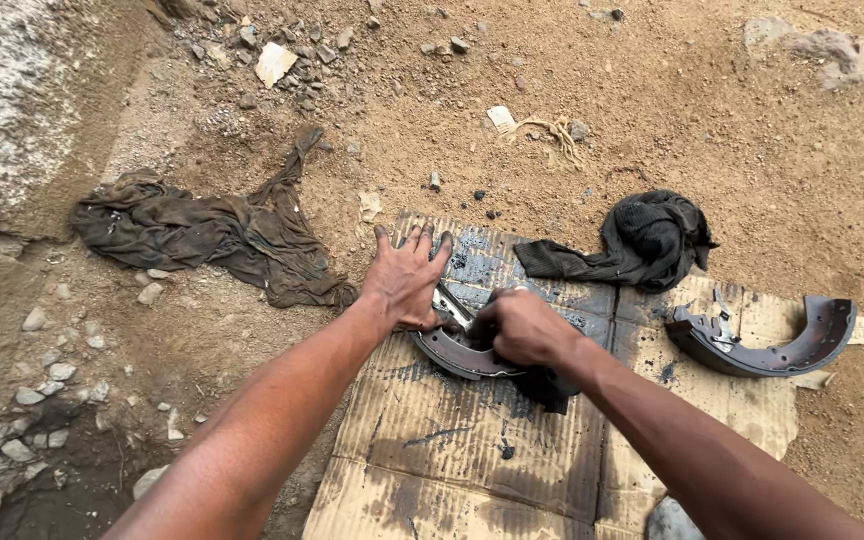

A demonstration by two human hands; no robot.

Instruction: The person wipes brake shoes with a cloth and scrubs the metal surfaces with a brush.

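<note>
Your two forearms reach in from the bottom edge onto a greasy sheet of corrugated cardboard (pixel 452 440) laid on the sandy ground. Your left hand (pixel 407 278) lies flat with fingers spread, pressing down on one end of a curved brake shoe (pixel 457 352) at the middle of the cardboard. Your right hand (pixel 524 328) is closed in a fist around a dark rag (pixel 544 385), held against the shoe's upper edge; its grip is pressed together on the cloth.

Judging by the black smears on the cardboard, the wiping looks partly done: the shoe's metal web shows a bright patch near your left hand, while the rest stays dull and grimy. A second brake shoe (pixel 767 345) sits well apart at the right edge, rust-brown and dark, apparently untouched.

Beyond lie a black cloth (pixel 647 240), crumpled, and an olive rag (pixel 202 235) spread over gritty, pebbled dirt
</note>
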